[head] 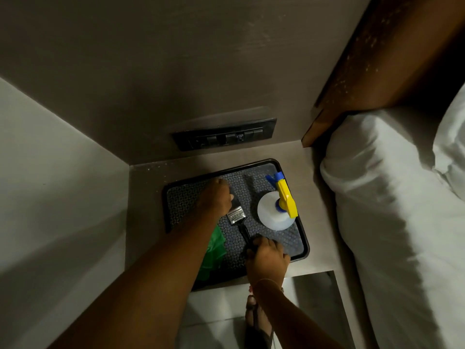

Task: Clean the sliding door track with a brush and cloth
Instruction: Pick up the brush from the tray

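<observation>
Green cloth (214, 250): lies bunched on the tray's near-left part, half under the left forearm; not in either hand
Brush (239, 220): flat paintbrush on the tray (303, 238); bristle end under the left hand, handle running to the right hand
Left hand (216, 200): grip curled over the bristle end; whether it clamps or only rests, cannot tell
Right hand (268, 259): grip closed round the handle's end
Spray bottle (275, 211): upright on the tray, just beside the brush, untouched
Tabletop (297, 152): carries the tray, beside a bed (390, 197)
Progress: judged at the very start; tools only being gathered; brushing and wiping all left
Hidden: no door track in view; bristles covered; dim light blurs the wall switch panel (224, 137)
</observation>
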